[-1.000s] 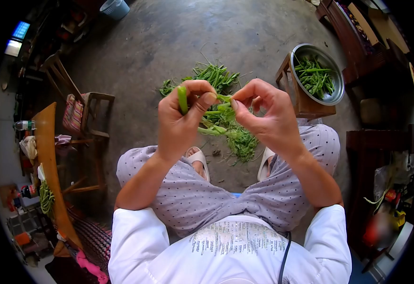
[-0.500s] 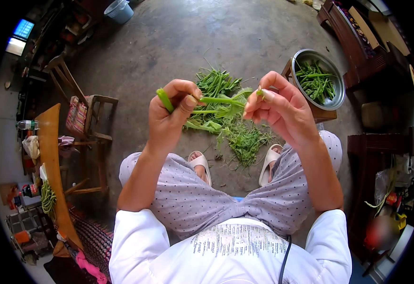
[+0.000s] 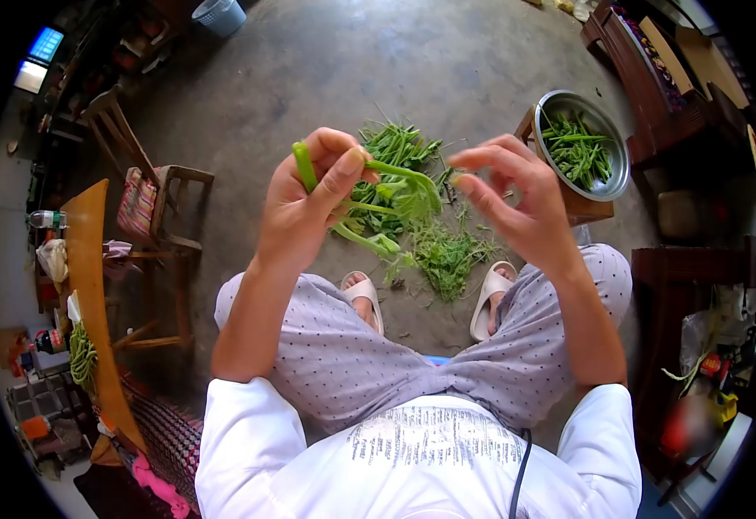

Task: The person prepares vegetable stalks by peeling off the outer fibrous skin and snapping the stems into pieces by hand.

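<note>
Head view, left hand [image 3: 305,201] raised, pinching stems [image 3: 305,166]

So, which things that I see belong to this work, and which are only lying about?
Part of the work:
left hand, holding green stems
right hand, fingers parted
greens on the floor
metal basin of greens
wooden stool under it

Apparently just around:
wooden chair
blue basket
plastic bottle

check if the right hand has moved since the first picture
Yes: judged against the metal basin, the right hand has shifted rightward, closer to it.
</note>
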### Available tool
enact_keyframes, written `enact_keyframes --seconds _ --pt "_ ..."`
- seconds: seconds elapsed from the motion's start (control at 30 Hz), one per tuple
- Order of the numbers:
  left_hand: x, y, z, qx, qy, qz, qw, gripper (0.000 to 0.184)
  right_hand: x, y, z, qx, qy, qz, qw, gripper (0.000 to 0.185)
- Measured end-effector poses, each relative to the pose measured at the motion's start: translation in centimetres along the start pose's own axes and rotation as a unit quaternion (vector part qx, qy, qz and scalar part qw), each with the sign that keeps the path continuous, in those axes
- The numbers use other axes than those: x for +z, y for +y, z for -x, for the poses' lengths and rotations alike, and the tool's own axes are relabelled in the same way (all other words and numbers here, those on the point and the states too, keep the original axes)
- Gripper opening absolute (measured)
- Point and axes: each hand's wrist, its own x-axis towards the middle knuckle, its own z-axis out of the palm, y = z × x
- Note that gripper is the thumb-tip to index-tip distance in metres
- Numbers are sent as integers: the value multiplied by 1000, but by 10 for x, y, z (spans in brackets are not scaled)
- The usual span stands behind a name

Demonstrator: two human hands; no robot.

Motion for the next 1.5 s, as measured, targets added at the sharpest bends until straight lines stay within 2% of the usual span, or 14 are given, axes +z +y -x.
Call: enact_keyframes --seconds 0.07,0.23,0.3,0.43,0.53,0.63,0.73,0.83,1.0,1.1,1.23,1.33,1.4,1.5 --pt "6 -3 0 -52 -37 31 997 16 14 -1 -2 -214 61 -122 967 19" --pt "15 -7 -1 -95 -48 52 993 21 25 14 -4 -197 4 -137 971 17" --pt "18 -6 -2 -50 -63 11 997 28 26 15 -2 -110 -71 -244 961 19" --pt "16 -22 -2 -39 -64 -34 997 28 25 17 1 -64 -134 -313 938 22" --pt "14 -17 0 -91 -35 -96 991 22 25 18 2 -17 -174 -355 918 22" --pt "19 -16 0 -98 -32 -96 990 20 24 20 0 -18 -159 -362 918 22" --pt "20 -19 0 -98 -33 -82 991 20 23 20 0 27 -188 -371 909 23" --pt "21 -20 1 -84 -39 -83 992 19 27 19 0 -3 -158 -434 887 22" --pt "22 -20 1 -100 -36 -50 993 20 24 18 1 33 -186 -475 859 23" --pt "20 -19 1 -102 -46 -64 992 19 27 22 0 -18 -158 -410 898 24" --pt "22 -21 0 -90 -45 -34 994 19 24 19 2 -7 -151 -359 921 25" --pt "21 -20 0 -128 -45 -27 990 19 27 20 2 -20 -132 -340 931 23" --pt "22 -27 0 -86 -37 -26 995 18 28 17 3 -77 -75 -256 961 18" --pt "21 -26 1 -107 -39 -1 994 17 26 11 4 -110 -36 -182 977 16"
